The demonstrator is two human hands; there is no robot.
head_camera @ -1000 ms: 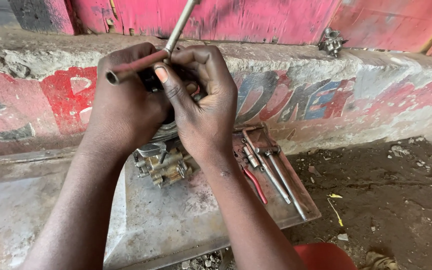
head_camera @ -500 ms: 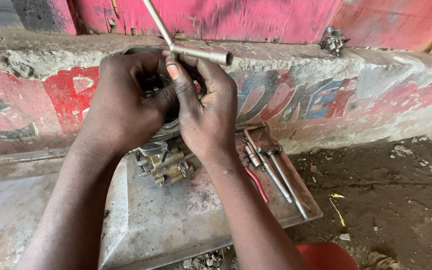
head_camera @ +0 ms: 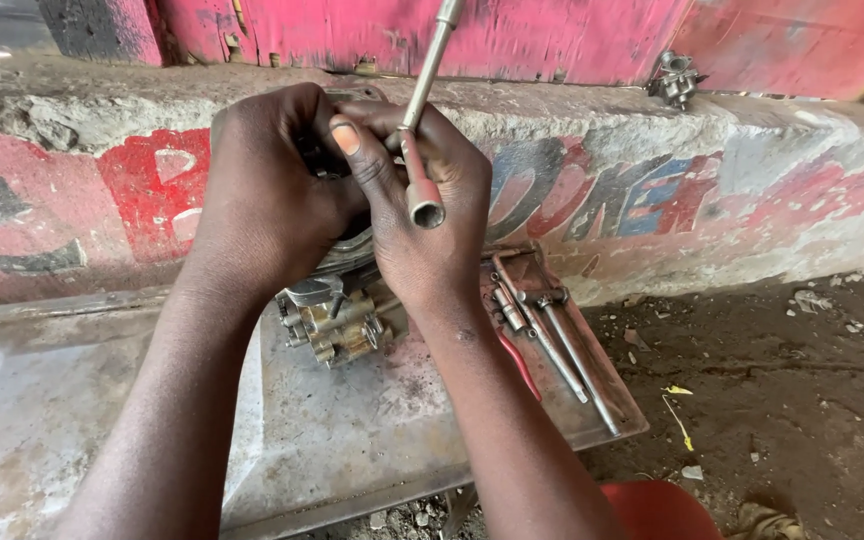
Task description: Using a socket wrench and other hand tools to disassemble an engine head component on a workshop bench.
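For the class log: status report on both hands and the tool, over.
Left hand and right hand clasped around a T-handle socket wrench. Metal engine part below on the metal tray. Nothing obstructing.

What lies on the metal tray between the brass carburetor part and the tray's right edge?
In the head view, loose tools lie there: long metal socket wrenches and a red-handled tool, right of the carburetor part on the tray.

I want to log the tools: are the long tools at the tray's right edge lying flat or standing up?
Lying flat. The long tools rest side by side on the metal tray, apart from both hands.
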